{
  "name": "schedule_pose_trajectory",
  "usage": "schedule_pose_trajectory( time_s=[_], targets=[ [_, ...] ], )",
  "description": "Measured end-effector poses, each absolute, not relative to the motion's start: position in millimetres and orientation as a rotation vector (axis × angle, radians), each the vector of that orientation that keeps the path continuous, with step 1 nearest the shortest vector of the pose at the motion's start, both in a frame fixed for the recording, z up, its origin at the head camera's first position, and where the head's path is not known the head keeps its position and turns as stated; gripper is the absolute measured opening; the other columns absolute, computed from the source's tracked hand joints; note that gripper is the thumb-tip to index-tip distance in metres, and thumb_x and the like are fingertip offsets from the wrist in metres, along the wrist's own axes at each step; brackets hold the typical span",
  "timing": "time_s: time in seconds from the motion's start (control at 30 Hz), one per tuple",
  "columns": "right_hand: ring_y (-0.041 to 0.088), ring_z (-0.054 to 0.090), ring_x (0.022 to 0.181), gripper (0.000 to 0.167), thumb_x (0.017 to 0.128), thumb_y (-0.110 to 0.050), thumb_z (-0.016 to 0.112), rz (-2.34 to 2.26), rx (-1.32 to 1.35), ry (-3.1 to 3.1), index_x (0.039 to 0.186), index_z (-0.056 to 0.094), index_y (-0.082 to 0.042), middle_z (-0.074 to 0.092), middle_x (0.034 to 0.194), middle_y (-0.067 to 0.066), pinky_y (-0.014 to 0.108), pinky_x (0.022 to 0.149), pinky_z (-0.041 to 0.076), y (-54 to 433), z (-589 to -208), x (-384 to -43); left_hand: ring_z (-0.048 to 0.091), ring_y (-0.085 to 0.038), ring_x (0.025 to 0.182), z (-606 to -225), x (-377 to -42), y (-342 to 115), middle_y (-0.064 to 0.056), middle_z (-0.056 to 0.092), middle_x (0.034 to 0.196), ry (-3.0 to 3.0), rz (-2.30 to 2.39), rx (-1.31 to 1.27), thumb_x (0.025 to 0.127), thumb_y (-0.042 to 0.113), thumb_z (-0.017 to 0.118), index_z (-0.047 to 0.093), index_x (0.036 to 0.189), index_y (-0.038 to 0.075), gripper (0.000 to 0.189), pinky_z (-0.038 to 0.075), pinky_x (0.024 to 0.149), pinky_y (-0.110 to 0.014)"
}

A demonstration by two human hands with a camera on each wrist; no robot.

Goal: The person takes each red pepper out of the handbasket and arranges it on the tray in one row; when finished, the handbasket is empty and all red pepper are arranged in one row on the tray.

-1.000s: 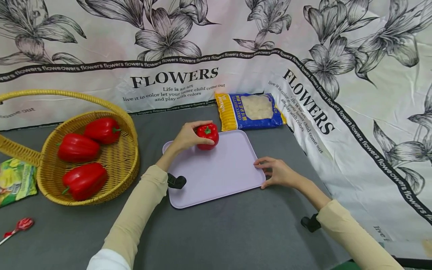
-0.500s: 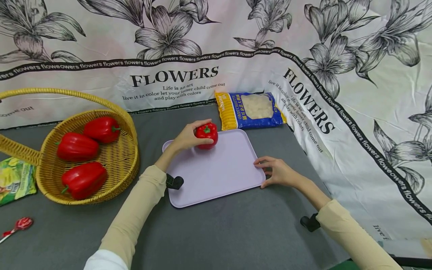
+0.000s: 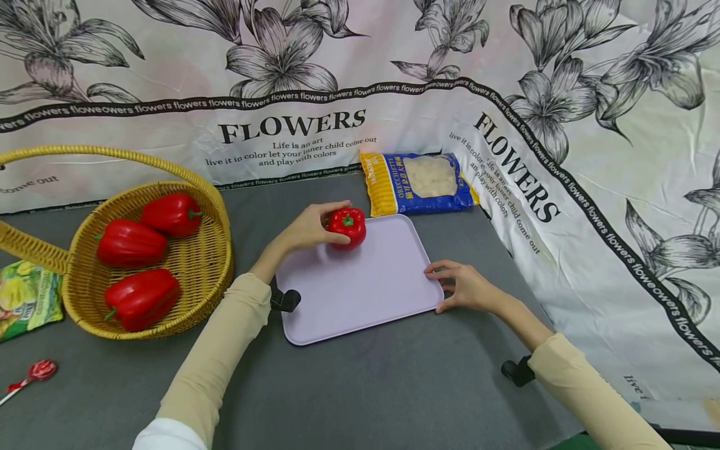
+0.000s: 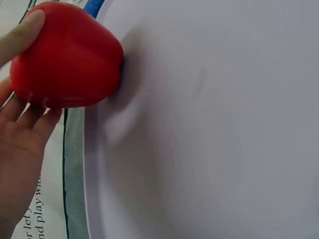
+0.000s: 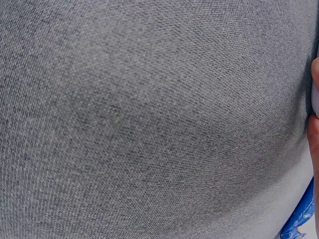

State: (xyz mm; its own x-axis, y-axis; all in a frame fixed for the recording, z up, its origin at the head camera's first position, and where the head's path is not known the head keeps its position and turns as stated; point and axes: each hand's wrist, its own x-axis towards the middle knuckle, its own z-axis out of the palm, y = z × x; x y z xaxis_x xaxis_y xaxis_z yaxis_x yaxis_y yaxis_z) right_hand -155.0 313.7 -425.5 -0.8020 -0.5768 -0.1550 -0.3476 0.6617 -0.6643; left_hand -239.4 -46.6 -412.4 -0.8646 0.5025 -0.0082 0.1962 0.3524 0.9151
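A red bell pepper [image 3: 347, 229] with a green stem sits upright at the back left of the pale lilac tray [image 3: 360, 287]. My left hand [image 3: 306, 228] holds the pepper from its left side, fingers behind and thumb in front. In the left wrist view, the thumb lies against the pepper [image 4: 70, 55] and the fingertips touch its other side. At the tray's right edge, my right hand [image 3: 464, 287] grips the rim near the front corner. Only a bit of its fingers [image 5: 314, 142] shows in the right wrist view.
On the left stands a yellow wicker basket [image 3: 216, 300] with a tall handle and several red bell peppers [image 3: 142, 299] inside. A lollipop [image 3: 42, 370] and a green packet [image 3: 28, 300] lie beside it. A blue and yellow orecchiette bag [image 3: 419, 182] lies behind the tray.
My left hand has eased slightly left against the pepper, so less of the thumb overlaps it. The right hand and the tray stay in place.
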Motion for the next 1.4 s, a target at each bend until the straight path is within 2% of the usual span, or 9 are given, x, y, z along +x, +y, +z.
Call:
schedule_pose_trajectory(
  time_s=[0.13, 0.43, 1.07, 1.4],
  targets=[
    [0.036, 0.053, 0.116, 0.067, 0.061, -0.013, 0.091, -0.904, -0.733, 2.529, 0.118, 0.063, 0.01, 0.053, 0.129, 0.019, 0.033, 0.085, 0.052, 314.6, -425.8, -155.5, 0.059, -0.024, 0.11, -413.2, -242.2, -45.7, -0.01, 0.06, 0.128, 2.414, 1.553, 0.543, 0.074, 0.024, 0.084, 0.056, 0.135, 0.01, 0.069, 0.05, 0.093, -0.037],
    [0.036, 0.053, 0.117, 0.067, 0.061, -0.013, 0.091, -0.935, -0.749, 2.519, 0.118, 0.063, 0.009, 0.054, 0.129, 0.019, 0.033, 0.085, 0.053, 315.6, -426.9, -156.1, 0.06, -0.021, 0.103, -408.7, -249.1, -34.8, -0.009, 0.065, 0.12, 2.475, 1.582, 0.466, 0.074, 0.03, 0.084, 0.061, 0.13, 0.014, 0.063, 0.051, 0.087, -0.036],
    [0.036, 0.052, 0.118, 0.066, 0.063, -0.013, 0.09, -0.95, -0.76, 2.509, 0.119, 0.063, 0.01, 0.054, 0.129, 0.019, 0.035, 0.086, 0.052, 317.5, -427.1, -154.7, 0.06, -0.021, 0.106, -410.3, -258.7, 5.7, -0.01, 0.063, 0.125, 2.411, 1.593, 0.513, 0.075, 0.031, 0.083, 0.058, 0.134, 0.013, 0.066, 0.05, 0.089, -0.033],
    [0.035, 0.053, 0.117, 0.066, 0.063, -0.015, 0.09, -0.967, -0.758, 2.5, 0.119, 0.063, 0.008, 0.054, 0.129, 0.018, 0.034, 0.084, 0.053, 319.2, -429.5, -157.4, 0.056, -0.024, 0.109, -410.8, -262.7, 20.3, -0.011, 0.061, 0.124, 2.427, 1.565, 0.472, 0.079, 0.033, 0.08, 0.055, 0.137, 0.013, 0.067, 0.05, 0.09, -0.035]
  ],
)
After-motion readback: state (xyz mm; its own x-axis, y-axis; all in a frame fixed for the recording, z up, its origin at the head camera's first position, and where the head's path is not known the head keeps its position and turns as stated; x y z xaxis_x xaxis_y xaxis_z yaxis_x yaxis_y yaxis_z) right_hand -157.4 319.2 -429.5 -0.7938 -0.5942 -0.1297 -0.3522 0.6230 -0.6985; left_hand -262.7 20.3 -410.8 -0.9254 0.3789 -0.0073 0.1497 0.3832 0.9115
